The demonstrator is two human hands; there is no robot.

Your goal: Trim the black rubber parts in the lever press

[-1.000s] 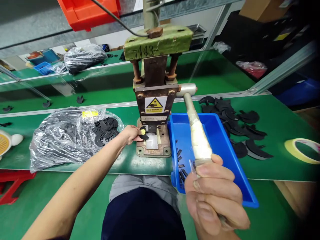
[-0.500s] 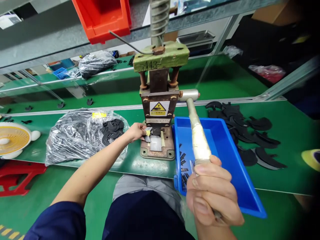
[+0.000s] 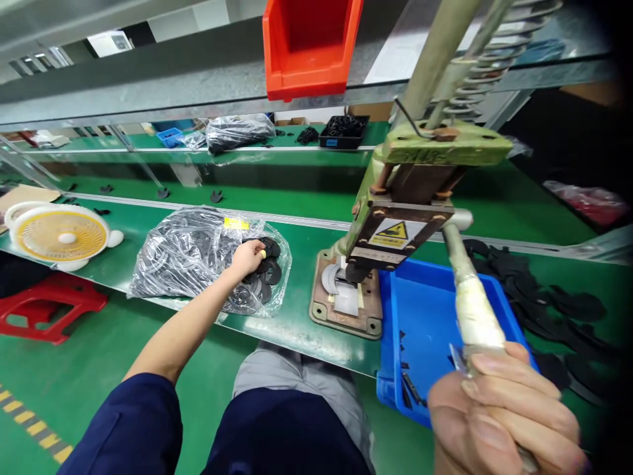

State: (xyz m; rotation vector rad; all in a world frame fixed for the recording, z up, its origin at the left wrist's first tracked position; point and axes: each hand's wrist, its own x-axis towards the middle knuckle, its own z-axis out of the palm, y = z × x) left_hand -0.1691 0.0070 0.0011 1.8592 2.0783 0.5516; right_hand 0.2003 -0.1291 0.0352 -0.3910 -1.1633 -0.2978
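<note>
My left hand is at the mouth of a clear plastic bag full of black curved pieces. Its fingers pinch at one black curved piece on top of the pile, and something yellow covers the thumb tip. My right hand is wrapped around the tape-covered lever of a hand press. Under the press head, a grey-black curved piece lies on the base plate, beside a whitish block.
A blue bin with small black bits stands right of the press. More black pieces are heaped beyond it. A white and yellow fan sits at the left, a red stool below. An orange bin overhangs from the shelf.
My left hand has gone from the press base to the pieces in the bag, leaving a curved piece under the press head. My view has turned left; my right hand keeps its hold on the lever.
</note>
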